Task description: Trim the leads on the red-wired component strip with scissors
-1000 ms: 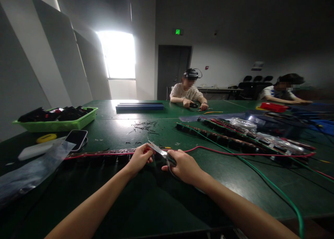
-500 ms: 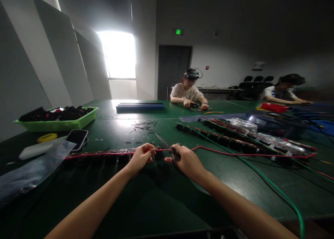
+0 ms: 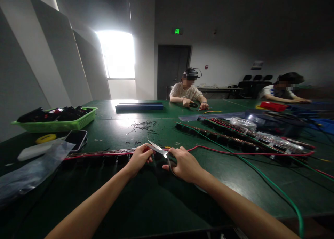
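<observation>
My right hand (image 3: 184, 162) is closed round the handles of a pair of scissors (image 3: 159, 149), whose blades point up and left beside my left fingertips. My left hand (image 3: 140, 158) is pinched at the right end of a long dark strip (image 3: 104, 157) that carries a red wire; what exactly the fingers grip is too small to make out. A red cable (image 3: 216, 151) runs from near my right hand toward the right. Behind the hands lies a scatter of thin dark offcuts (image 3: 143, 127) on the green table (image 3: 125, 204).
At left are a green basket (image 3: 57, 126) of black items, a phone (image 3: 75, 140), a yellow roll (image 3: 46, 138) and a plastic bag (image 3: 33, 173). Blue bars (image 3: 139, 106) lie farther back. Wired strips (image 3: 221, 138) and a green cable (image 3: 273, 187) occupy the right. Two people sit across.
The scissors have swung lower and leftward, their blades now by my left fingertips. My right hand has turned slightly; my left hand has barely moved.
</observation>
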Demonstrator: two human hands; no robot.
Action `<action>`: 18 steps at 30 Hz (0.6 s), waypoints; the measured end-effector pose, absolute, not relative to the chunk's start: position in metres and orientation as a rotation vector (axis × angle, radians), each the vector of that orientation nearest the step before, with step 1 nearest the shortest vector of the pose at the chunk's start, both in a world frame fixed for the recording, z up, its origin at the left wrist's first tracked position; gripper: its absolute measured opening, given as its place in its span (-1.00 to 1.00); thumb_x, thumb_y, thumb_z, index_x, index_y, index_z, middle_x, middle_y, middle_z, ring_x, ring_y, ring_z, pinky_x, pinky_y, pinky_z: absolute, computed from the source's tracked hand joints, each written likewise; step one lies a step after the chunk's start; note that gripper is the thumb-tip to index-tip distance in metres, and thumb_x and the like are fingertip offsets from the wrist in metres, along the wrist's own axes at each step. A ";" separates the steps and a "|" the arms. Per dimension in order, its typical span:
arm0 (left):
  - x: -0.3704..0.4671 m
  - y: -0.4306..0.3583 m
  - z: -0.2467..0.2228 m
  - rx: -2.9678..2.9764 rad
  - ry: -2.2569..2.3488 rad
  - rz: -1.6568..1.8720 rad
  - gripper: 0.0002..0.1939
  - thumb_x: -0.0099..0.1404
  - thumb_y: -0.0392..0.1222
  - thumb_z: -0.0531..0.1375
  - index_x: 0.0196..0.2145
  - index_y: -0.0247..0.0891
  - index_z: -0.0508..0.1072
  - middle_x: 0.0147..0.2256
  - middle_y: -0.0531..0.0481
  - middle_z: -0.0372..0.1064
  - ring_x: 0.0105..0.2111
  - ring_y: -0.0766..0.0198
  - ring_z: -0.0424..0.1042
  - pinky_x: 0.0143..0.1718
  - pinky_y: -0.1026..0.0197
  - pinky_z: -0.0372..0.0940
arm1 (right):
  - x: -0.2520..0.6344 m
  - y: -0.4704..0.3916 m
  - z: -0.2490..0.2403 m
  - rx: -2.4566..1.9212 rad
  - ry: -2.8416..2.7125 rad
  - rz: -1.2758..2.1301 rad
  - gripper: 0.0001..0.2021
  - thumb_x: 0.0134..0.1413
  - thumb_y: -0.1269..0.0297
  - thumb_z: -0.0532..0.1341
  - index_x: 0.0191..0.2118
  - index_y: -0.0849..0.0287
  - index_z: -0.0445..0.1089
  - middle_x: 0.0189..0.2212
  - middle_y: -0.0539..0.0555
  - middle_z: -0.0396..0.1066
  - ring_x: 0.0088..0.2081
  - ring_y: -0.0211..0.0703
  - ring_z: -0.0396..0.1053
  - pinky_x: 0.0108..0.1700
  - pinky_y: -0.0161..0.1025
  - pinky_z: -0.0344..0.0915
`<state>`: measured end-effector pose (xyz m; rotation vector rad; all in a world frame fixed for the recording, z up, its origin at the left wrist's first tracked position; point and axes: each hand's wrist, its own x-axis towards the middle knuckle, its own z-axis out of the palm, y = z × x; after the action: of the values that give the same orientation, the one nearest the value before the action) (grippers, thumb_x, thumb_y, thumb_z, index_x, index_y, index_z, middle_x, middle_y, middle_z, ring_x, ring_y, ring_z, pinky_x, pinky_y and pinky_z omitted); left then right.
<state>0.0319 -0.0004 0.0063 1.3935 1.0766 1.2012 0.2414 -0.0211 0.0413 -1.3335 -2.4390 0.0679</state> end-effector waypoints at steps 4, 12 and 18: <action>0.033 -0.001 0.007 1.390 1.073 1.202 -0.83 0.13 -0.16 0.16 -0.36 -0.32 0.42 -0.53 0.10 0.32 -0.62 0.45 0.29 -0.60 0.40 0.15 | 0.240 -0.022 0.040 -1.352 -2.449 0.103 -0.48 -0.03 -0.07 0.25 -0.04 0.19 0.31 -0.16 0.19 0.40 -0.17 -0.01 0.27 -0.17 -0.20 0.17; 0.032 0.001 0.004 1.391 1.072 1.205 -0.86 0.14 -0.19 0.15 -0.36 -0.32 0.41 -0.52 0.10 0.33 -0.61 0.47 0.29 -0.61 0.42 0.14 | 0.241 -0.018 0.035 -1.316 -2.442 0.146 -0.46 -0.04 -0.16 0.22 -0.07 0.17 0.32 -0.19 0.18 0.42 -0.16 0.00 0.30 -0.11 -0.17 0.17; 0.032 0.000 0.005 1.405 1.072 1.200 -0.86 0.13 -0.21 0.14 -0.35 -0.32 0.40 -0.53 0.11 0.32 -0.61 0.46 0.28 -0.60 0.41 0.14 | 0.241 -0.018 0.036 -1.329 -2.441 0.169 -0.49 -0.05 -0.19 0.21 -0.16 0.16 0.34 -0.25 0.16 0.41 -0.21 -0.04 0.30 -0.14 -0.19 0.16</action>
<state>0.0324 0.0003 0.0048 1.4050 1.0721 1.1995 0.2411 -0.0184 0.0356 -1.3292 -2.4412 0.1687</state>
